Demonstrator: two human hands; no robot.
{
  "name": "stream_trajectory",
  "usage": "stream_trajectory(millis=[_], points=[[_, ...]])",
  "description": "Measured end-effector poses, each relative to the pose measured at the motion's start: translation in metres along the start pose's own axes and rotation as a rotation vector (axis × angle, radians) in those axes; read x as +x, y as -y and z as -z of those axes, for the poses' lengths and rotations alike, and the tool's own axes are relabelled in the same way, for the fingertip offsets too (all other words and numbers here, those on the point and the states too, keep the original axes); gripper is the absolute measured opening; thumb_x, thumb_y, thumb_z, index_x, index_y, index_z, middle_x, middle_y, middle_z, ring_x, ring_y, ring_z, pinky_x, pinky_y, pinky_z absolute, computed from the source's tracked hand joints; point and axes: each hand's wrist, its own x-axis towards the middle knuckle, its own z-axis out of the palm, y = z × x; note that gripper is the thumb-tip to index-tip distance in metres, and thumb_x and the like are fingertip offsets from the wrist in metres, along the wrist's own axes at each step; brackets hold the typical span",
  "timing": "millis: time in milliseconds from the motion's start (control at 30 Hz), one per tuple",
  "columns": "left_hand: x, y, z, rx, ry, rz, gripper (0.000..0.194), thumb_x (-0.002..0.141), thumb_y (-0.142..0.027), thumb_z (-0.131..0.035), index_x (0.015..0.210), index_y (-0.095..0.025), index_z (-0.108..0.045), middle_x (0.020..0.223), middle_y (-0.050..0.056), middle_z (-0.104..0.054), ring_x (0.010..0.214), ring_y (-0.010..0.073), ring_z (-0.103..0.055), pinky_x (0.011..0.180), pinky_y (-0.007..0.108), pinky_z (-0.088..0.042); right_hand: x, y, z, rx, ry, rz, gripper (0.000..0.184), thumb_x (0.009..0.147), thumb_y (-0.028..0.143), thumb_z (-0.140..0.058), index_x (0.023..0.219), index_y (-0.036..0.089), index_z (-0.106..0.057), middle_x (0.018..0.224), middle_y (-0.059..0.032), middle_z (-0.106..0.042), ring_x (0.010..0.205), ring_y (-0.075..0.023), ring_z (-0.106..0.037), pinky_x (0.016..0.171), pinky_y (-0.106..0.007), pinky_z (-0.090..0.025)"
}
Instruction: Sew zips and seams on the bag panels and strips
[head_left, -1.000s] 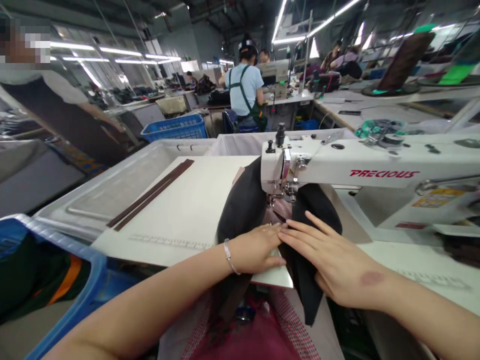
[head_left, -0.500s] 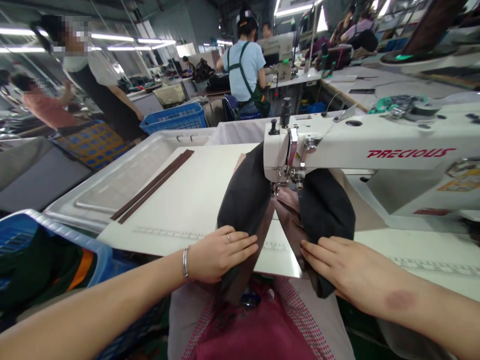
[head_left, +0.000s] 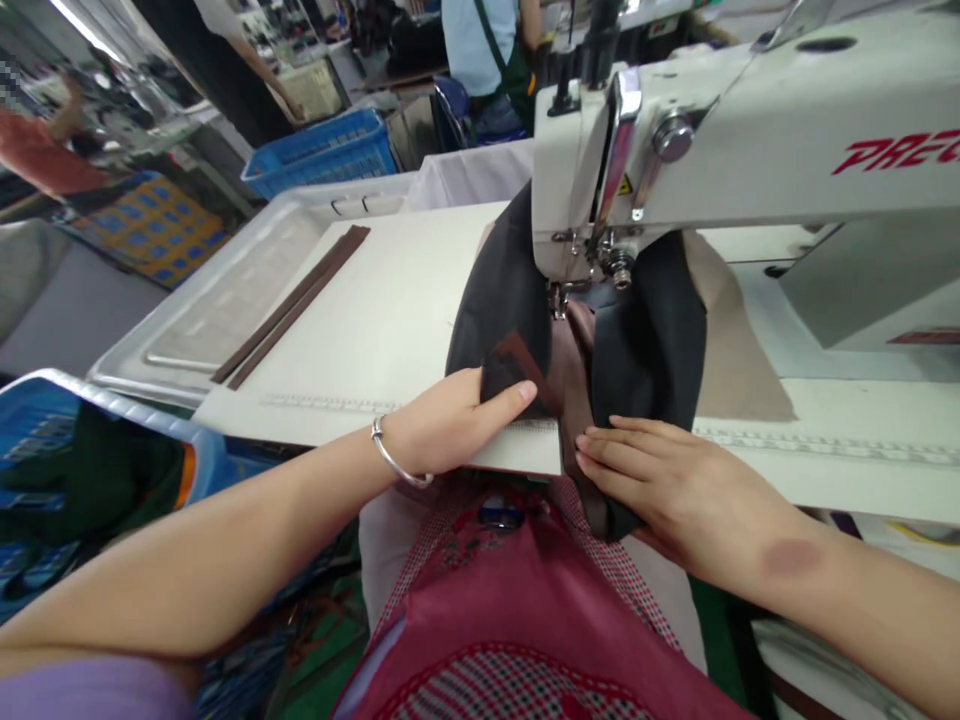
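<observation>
Head view: dark fabric (head_left: 501,290), probably light and soft, lies under the sewing machine (head_left: 720,150), reaching the surface's (head_left: 405,310) front edge. Left hand (head_left: 450,415) pinches its end, seemingly suitable hold; right hand (head_left: 664,480) touches it, grip unclear.

Holding with the left hand (head_left: 454,425), at the centre of the frame, a folded end of the black and brown fabric (head_left: 502,290), and resting the right hand (head_left: 664,480) flat on its other side, below the white sewing machine (head_left: 727,160) of the upper right. To be seen at centre left, on the pale table (head_left: 405,300), two brown strips (head_left: 334,268), lying side by side.
</observation>
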Motion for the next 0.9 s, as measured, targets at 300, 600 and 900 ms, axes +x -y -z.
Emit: stream_trajectory(millis=[300,600,900], points=[[0.005,-0.011,0.003,0.095,0.056,0.059,0.045,0.097,-0.044,-0.033,0.094,-0.013,-0.065,0.085,0.004,-0.066,0.08,0.018,-0.06,0.078,0.033,-0.049,0.008,0.013,-0.006,-0.04,-0.036,-0.019,0.042,0.072,0.009,-0.052,0.111,0.011,-0.067,0.117,-0.0091,-0.065,0.105,-0.0234,-0.061,0.09,-0.038,-0.053],[-0.009,-0.014,-0.024,0.63,0.143,-0.313,0.041,0.092,-0.039,-0.043,0.115,-0.01,-0.063,0.117,0.014,-0.064,0.096,0.0244,-0.055,0.083,0.04,-0.043,0.008,0.014,-0.005,0.025,-0.035,-0.058,0.04,0.074,0.007,-0.049,0.111,0.009,-0.064,0.116,-0.0114,-0.065,0.108,-0.0242,-0.059,0.092,-0.04,-0.05],[-0.009,-0.024,-0.011,0.696,0.24,-0.416,0.072,0.08,-0.066,-0.051,0.122,-0.008,-0.06,0.123,0.017,-0.062,0.104,0.028,-0.058,0.089,0.04,-0.042,0.008,0.016,-0.015,-0.034,-0.034,-0.113,0.059,0.074,0.008,-0.041,0.133,0.007,-0.049,0.134,-0.0106,-0.053,0.111,-0.0254,-0.053,0.089,-0.042,-0.052]])
